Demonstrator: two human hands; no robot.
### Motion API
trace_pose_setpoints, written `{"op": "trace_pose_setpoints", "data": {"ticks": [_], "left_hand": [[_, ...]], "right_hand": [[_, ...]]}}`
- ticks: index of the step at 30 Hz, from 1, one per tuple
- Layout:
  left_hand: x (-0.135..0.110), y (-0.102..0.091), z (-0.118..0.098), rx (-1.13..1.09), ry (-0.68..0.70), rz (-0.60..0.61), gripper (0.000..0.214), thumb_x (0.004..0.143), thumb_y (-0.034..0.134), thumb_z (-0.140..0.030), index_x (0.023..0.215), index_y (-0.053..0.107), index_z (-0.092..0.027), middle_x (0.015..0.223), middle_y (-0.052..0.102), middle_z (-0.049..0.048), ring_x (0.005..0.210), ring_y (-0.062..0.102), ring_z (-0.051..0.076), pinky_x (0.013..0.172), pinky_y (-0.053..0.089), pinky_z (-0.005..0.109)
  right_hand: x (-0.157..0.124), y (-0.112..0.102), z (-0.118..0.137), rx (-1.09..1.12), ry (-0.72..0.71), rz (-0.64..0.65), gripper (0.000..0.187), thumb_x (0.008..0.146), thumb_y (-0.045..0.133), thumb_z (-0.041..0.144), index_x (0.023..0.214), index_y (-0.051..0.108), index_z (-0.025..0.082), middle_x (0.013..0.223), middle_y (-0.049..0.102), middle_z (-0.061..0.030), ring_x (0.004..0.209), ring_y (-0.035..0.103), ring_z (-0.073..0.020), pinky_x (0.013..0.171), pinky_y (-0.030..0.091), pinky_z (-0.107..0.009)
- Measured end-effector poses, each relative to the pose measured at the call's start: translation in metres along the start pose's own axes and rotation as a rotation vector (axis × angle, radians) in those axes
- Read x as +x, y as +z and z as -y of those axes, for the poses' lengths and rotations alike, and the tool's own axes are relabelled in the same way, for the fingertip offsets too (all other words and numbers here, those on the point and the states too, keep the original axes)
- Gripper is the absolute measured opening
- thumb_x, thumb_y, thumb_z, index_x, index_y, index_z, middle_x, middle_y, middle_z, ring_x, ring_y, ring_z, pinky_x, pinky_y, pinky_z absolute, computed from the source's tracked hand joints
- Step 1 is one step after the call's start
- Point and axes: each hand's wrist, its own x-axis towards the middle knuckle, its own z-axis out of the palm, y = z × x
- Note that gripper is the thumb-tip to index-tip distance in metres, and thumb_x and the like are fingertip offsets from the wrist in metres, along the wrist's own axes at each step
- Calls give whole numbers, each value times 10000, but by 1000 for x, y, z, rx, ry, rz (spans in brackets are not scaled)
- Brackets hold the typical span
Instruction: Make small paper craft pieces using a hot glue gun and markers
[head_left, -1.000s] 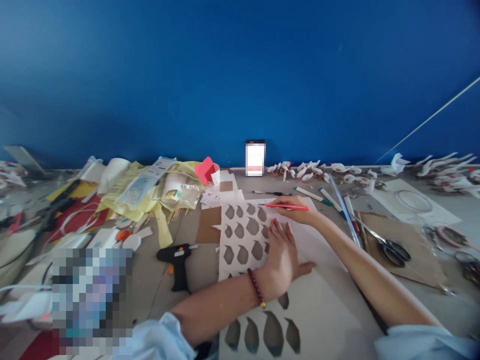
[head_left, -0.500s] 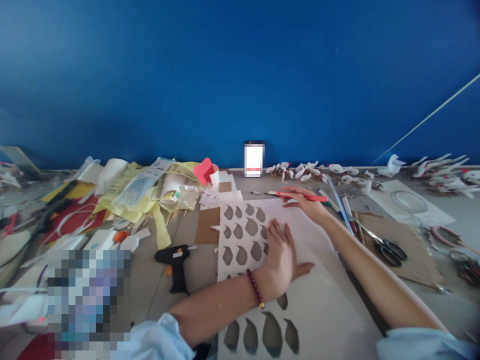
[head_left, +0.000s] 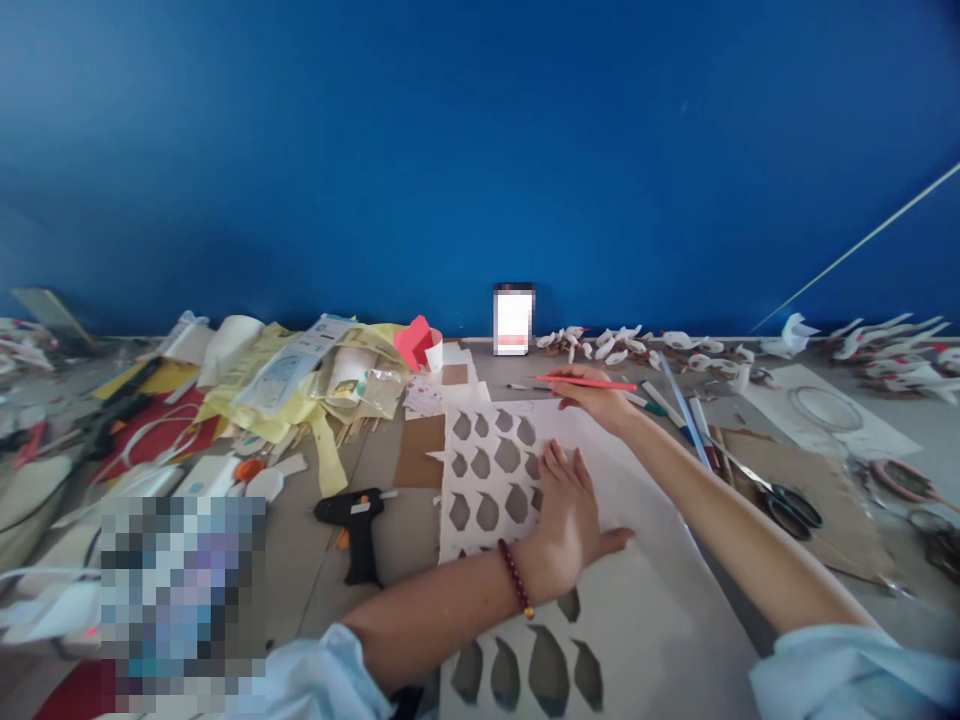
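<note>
My left hand lies flat with fingers spread on a large white sheet, holding nothing. Rows of bird-shaped or leaf-shaped holes are cut through the sheet's left side, and the hand covers some of them. Beyond the sheet's far edge, my right hand is closed on a slim red pencil, which lies nearly level. Part of the grip is hidden behind the fingers. Next to it, a thin dark-tipped tool rests on the table, partly behind my right hand.
A black glue gun lies left of the sheet, beside yellow wrapping and scraps. Scissors and brown card are at the right. White paper birds line the back near a blue wall. A phone stands there.
My right hand has closed around the red pencil and lifted it slightly, shifting it left. My left hand stays flat on the sheet. The view has shifted a little.
</note>
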Motion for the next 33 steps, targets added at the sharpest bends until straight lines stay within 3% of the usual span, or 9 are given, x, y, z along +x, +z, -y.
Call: {"op": "trace_pose_setpoints", "data": {"ticks": [3, 6, 9, 14, 20, 26, 33], "left_hand": [[-1, -3, 1, -9, 9, -1, 1131, 666, 365, -806, 1388, 215, 51, 1376, 324, 341, 1294, 311, 449, 1028, 254, 546], [-2, -7, 2, 1, 12, 26, 1117, 670, 358, -805, 1393, 221, 36, 1372, 339, 334, 1278, 344, 443, 1021, 252, 562], [-3, -9, 2, 22, 17, 11, 1108, 671, 377, -796, 1395, 224, 29, 1364, 358, 330, 1268, 368, 430, 1026, 248, 562], [-3, -4, 1, -25, 4, -26, 1097, 673, 409, -780, 1388, 245, 36, 1361, 362, 336, 1281, 346, 430, 1031, 244, 571], [-2, -5, 0, -9, -2, 5, 1133, 654, 390, -808, 1398, 211, 28, 1376, 336, 332, 1272, 356, 435, 1024, 266, 549], [-3, -1, 0, 19, 4, -51, 1137, 651, 360, -820, 1400, 218, 23, 1362, 363, 328, 1262, 375, 427, 1027, 259, 552], [-2, 5, -1, 55, 0, -62, 1159, 638, 373, -827, 1397, 213, 35, 1360, 364, 332, 1263, 375, 420, 1034, 262, 536]], "right_hand": [[11, 5, -10, -14, -32, -51, 352, 607, 763, 377, 870, 689, 155, 712, 649, -27, 587, 542, -112, 500, 455, -237], [15, 11, -20, -47, -98, -160, 308, 646, 724, 440, 702, 673, 142, 553, 577, -3, 485, 469, -96, 449, 404, -244], [13, 12, -25, -50, -134, -236, 347, 681, 689, 492, 683, 656, 146, 590, 605, -31, 504, 506, -113, 436, 405, -245], [8, 6, -19, -128, -132, -182, 369, 678, 692, 502, 798, 685, 153, 713, 666, -68, 641, 590, -161, 484, 456, -248], [6, -6, -20, -229, -117, -95, 372, 667, 697, 499, 787, 698, 147, 721, 680, -74, 630, 574, -157, 501, 449, -252], [-3, -8, -28, -211, -138, -226, 383, 669, 668, 546, 733, 653, 168, 702, 671, -56, 541, 533, -132, 507, 446, -270], [-7, -7, -27, -288, -163, -184, 416, 689, 632, 579, 774, 621, 172, 715, 643, -54, 566, 527, -133, 537, 446, -266]]}}
